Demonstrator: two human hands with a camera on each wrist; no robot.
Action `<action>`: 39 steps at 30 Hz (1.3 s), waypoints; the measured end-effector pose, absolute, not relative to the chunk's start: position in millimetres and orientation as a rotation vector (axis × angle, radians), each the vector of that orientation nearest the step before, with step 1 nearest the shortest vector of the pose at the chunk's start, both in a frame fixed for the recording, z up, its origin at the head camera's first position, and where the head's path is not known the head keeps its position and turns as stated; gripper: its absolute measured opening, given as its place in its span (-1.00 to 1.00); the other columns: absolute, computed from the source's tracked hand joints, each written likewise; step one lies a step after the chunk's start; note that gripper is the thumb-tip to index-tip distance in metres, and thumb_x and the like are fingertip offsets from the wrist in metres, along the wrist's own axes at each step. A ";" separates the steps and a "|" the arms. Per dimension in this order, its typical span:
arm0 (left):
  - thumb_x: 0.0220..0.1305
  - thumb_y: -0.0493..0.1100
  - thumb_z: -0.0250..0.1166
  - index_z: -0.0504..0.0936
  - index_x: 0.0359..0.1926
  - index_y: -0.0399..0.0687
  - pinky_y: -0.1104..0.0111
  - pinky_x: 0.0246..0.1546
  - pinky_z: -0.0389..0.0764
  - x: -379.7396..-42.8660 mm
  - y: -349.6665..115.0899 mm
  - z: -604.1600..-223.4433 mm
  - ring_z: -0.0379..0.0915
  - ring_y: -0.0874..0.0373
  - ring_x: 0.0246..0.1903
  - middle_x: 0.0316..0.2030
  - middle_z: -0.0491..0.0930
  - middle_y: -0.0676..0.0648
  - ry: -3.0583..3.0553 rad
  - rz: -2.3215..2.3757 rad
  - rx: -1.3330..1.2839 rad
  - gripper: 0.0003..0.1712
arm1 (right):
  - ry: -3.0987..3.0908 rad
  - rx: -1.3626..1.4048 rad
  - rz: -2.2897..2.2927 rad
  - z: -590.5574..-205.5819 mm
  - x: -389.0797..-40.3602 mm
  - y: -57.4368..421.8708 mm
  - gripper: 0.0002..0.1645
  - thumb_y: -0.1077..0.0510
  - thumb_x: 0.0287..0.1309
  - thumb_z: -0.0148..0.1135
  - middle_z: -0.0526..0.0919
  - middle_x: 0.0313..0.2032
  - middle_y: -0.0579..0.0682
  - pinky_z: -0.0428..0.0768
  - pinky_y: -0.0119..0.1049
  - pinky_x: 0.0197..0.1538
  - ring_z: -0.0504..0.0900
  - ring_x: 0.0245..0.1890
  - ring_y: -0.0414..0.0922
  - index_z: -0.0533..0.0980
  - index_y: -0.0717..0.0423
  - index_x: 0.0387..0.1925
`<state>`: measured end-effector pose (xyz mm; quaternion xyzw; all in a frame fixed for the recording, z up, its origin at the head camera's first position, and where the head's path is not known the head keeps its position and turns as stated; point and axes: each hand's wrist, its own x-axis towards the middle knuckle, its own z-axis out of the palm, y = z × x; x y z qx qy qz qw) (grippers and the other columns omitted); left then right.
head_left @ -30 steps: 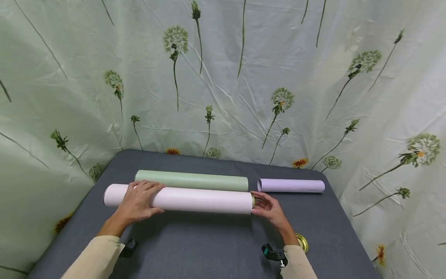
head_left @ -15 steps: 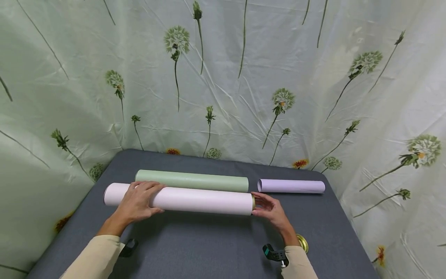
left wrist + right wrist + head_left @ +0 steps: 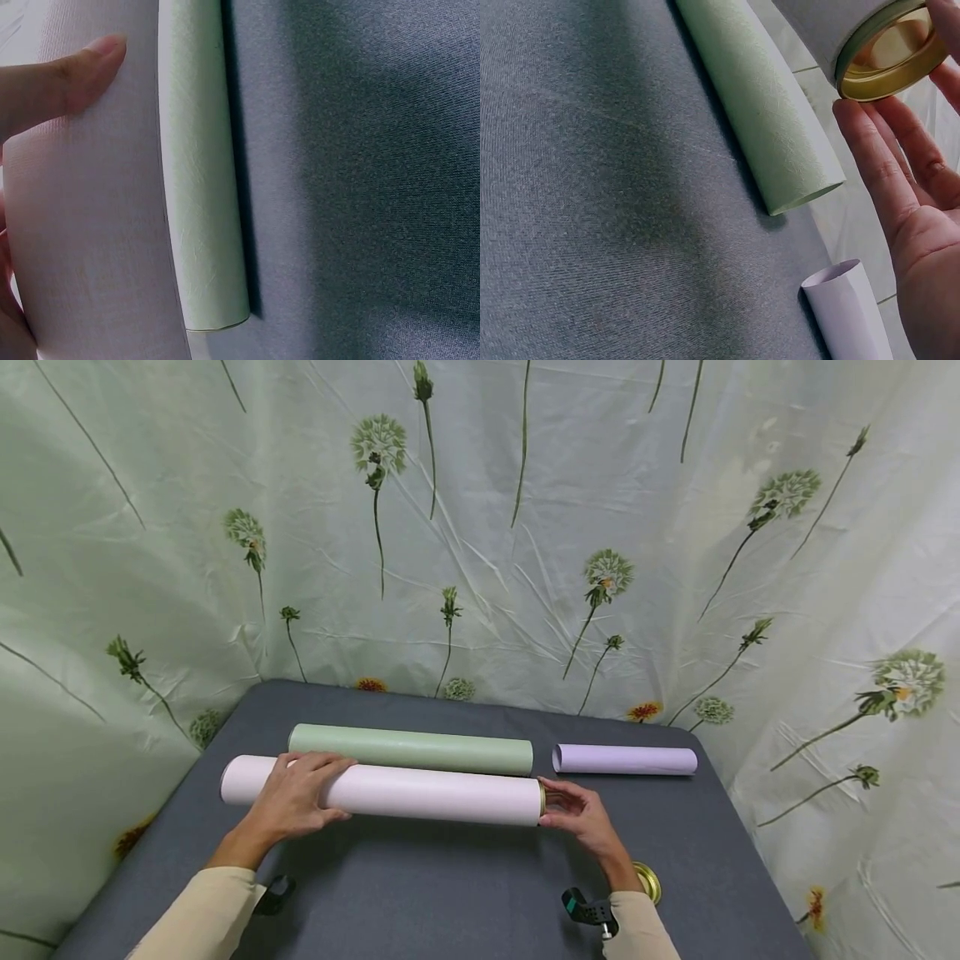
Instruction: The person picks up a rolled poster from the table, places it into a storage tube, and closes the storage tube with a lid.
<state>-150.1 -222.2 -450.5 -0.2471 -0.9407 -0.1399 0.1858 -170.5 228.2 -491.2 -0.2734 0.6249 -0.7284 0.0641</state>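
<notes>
A long pale pink cardboard tube [image 3: 438, 792] is held level above the grey table. My left hand [image 3: 296, 795] grips it left of its middle, thumb along the near side, as the left wrist view also shows. At the tube's right end sits a gold metal lid [image 3: 891, 58] with a recessed face. Fingertips and thumb of my right hand [image 3: 587, 820] hold this lid by its rim; the palm stays apart from it. A second gold lid [image 3: 649, 883] lies on the table beside my right wrist, partly hidden by the sleeve.
Behind the pink tube, a light green tube [image 3: 420, 749] lies along the grey table [image 3: 420, 893]. To its right is a rolled lavender paper sheet [image 3: 630, 760], open-ended. A flower-printed curtain [image 3: 525, 577] hangs behind the table and at its sides.
The tube's right end has sunk very slightly, with my right hand following it. Both hands keep the same hold.
</notes>
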 end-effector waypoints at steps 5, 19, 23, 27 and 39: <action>-0.38 0.00 0.65 0.63 0.04 -0.14 -0.15 -0.06 0.31 -149.7 -221.2 -451.4 0.51 -0.10 -0.05 -0.08 0.62 -0.15 -2.649 -0.385 -0.709 -0.17 | 1.932 -0.770 -2.189 -491.5 -168.7 227.5 -0.39 0.52 -0.05 0.34 0.61 0.07 -0.17 0.60 -0.32 -0.05 0.60 -0.01 -0.17 0.46 0.42 0.13; -0.44 -0.02 0.66 0.63 0.02 -0.19 -0.13 -0.09 0.32 -151.3 -219.8 -454.0 0.53 -0.13 -0.10 -0.10 0.64 -0.17 -2.601 -0.379 -0.760 -0.16 | 2.011 -0.717 -2.163 -492.7 -167.6 223.5 -0.38 0.50 -0.11 0.39 0.62 0.02 -0.20 0.60 -0.30 -0.04 0.61 -0.05 -0.16 0.46 0.50 0.09; -0.46 -0.03 0.66 0.64 0.00 -0.19 -0.13 -0.10 0.32 -151.8 -219.6 -453.8 0.53 -0.13 -0.11 -0.11 0.64 -0.17 -2.588 -0.381 -0.766 -0.16 | 2.027 -0.708 -2.152 -493.1 -167.9 223.0 -0.36 0.50 -0.12 0.40 0.62 0.01 -0.20 0.60 -0.30 -0.04 0.61 -0.05 -0.16 0.44 0.54 0.08; -0.43 -0.03 0.66 0.64 0.01 -0.21 -0.14 -0.10 0.32 -151.1 -220.7 -453.7 0.52 -0.15 -0.10 -0.10 0.65 -0.19 -2.597 -0.374 -0.767 -0.17 | 2.014 -0.701 -2.151 -493.5 -168.3 221.7 -0.37 0.47 -0.13 0.42 0.62 0.01 -0.20 0.59 -0.30 -0.03 0.61 -0.05 -0.16 0.46 0.50 0.08; -0.38 0.00 0.65 0.62 0.04 -0.20 -0.12 -0.10 0.36 -149.9 -223.4 -454.1 0.52 -0.13 -0.09 -0.06 0.65 -0.18 -2.637 -0.370 -0.765 -0.17 | 1.940 -0.770 -2.164 -498.6 -169.0 221.6 -0.40 0.43 -0.06 0.40 0.58 0.07 -0.17 0.58 -0.30 -0.01 0.60 0.00 -0.18 0.56 0.12 0.10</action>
